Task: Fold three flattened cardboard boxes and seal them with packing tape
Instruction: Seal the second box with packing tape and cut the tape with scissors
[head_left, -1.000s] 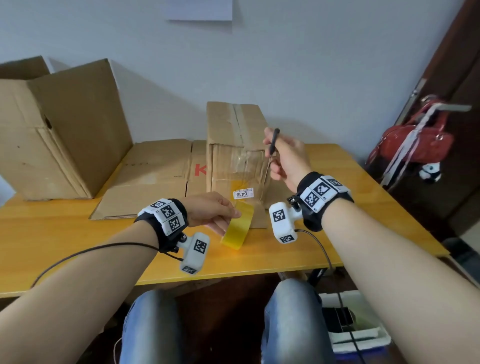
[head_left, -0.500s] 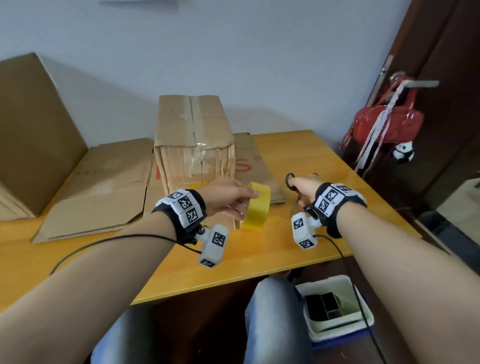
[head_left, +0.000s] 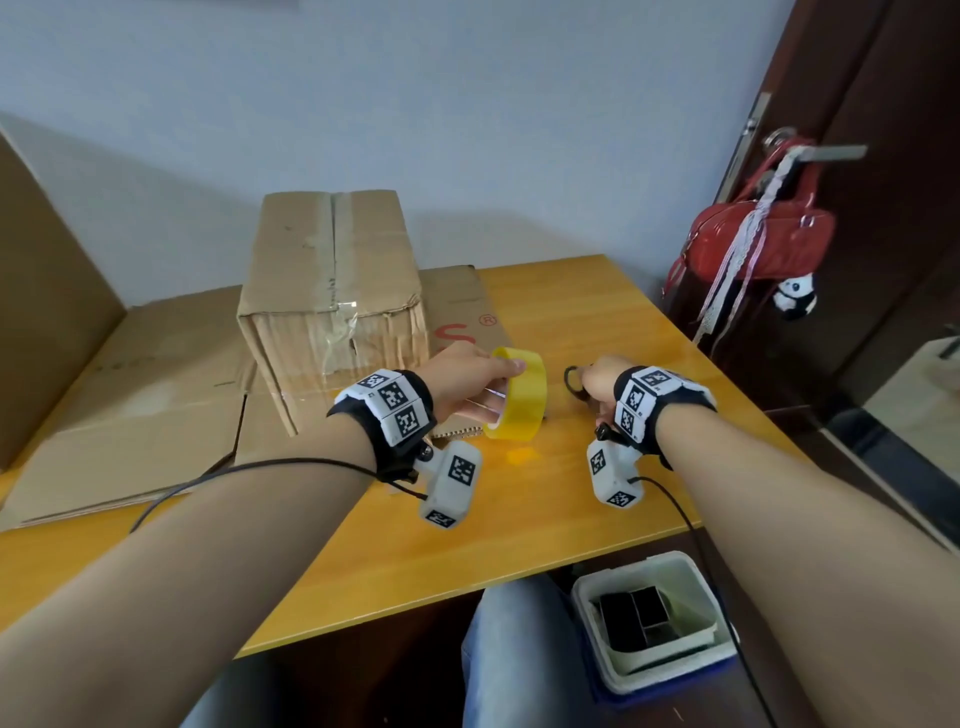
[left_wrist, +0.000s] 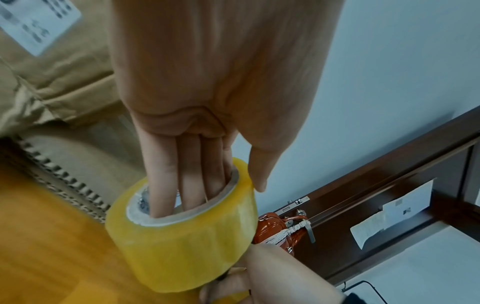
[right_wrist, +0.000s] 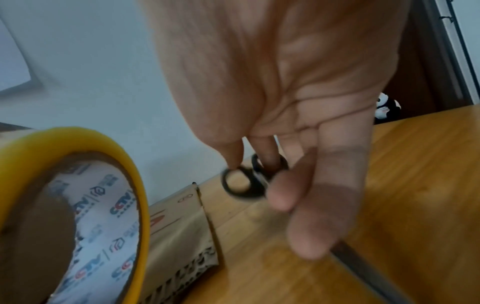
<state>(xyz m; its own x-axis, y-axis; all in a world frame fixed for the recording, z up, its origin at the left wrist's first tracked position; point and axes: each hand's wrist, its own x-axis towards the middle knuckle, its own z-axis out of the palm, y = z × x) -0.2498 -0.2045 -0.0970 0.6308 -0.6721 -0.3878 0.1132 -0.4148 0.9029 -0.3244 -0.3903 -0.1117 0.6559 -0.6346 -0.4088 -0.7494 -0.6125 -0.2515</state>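
A taped-up cardboard box (head_left: 332, 291) stands on flattened cardboard (head_left: 140, 395) on the yellow table (head_left: 545, 499). To the right of the box, my left hand (head_left: 498, 387) holds a yellow tape roll (head_left: 519, 397) just above the table. Its fingers (left_wrist: 187, 181) reach into the core of the tape roll (left_wrist: 182, 236) and the thumb lies on the rim. My right hand (head_left: 589, 384) grips black-handled scissors (head_left: 573, 379) beside the roll. The right wrist view shows the scissors' handle rings (right_wrist: 242, 183), the blade (right_wrist: 363, 265) pointing back under the palm, and the tape roll (right_wrist: 78, 205) close on the left.
A big open cardboard box (head_left: 47, 312) stands at the far left. A red handbag (head_left: 753, 239) hangs on the dark door at the right. A white bin (head_left: 649, 618) sits on the floor under the table's front right edge.
My right hand came down from the box's front to the table with the scissors. The left hand carried the tape roll rightward, away from the box. The view swung right.
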